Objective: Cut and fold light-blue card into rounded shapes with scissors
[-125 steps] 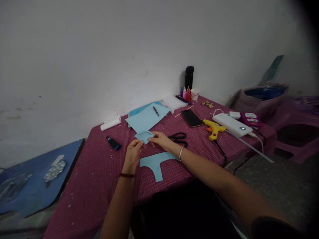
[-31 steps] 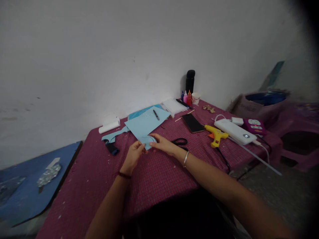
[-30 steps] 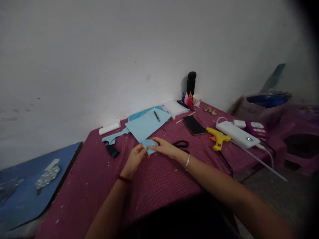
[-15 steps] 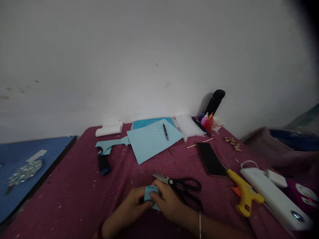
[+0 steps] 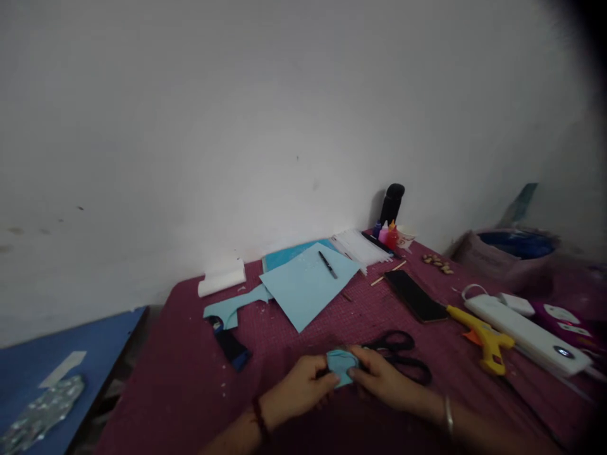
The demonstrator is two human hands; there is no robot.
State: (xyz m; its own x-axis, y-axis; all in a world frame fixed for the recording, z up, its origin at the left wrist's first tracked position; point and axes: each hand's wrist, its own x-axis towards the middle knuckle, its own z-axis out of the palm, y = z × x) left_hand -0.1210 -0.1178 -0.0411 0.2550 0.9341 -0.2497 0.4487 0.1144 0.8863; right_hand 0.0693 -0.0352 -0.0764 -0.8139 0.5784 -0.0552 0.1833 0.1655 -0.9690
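Between my two hands is a small piece of light blue paper [image 5: 342,365], curved or folded, low over the front of the table. My left hand [image 5: 308,382] pinches its left edge with thumb and fingers. On its right edge, my right hand [image 5: 379,376] grips with the thumb in front. Just behind the right hand lie black-handled scissors [image 5: 403,354], their blades mostly hidden by the hand. Farther back rests a large light blue sheet [image 5: 303,284] with a black pen [image 5: 327,264] on it.
A yellow glue gun [image 5: 484,335], a dark phone [image 5: 415,296] and a white power strip [image 5: 526,332] lie to the right. Blue paper scraps [image 5: 237,304] and a dark blue tape-like strip [image 5: 231,347] are on the left. White sticks [image 5: 360,248] and small paint bottles [image 5: 387,235] stand behind.
The view has turned, so the table looks tilted. Both hands with the blue paper appear farther right in view, and the paper's broad face now shows more.
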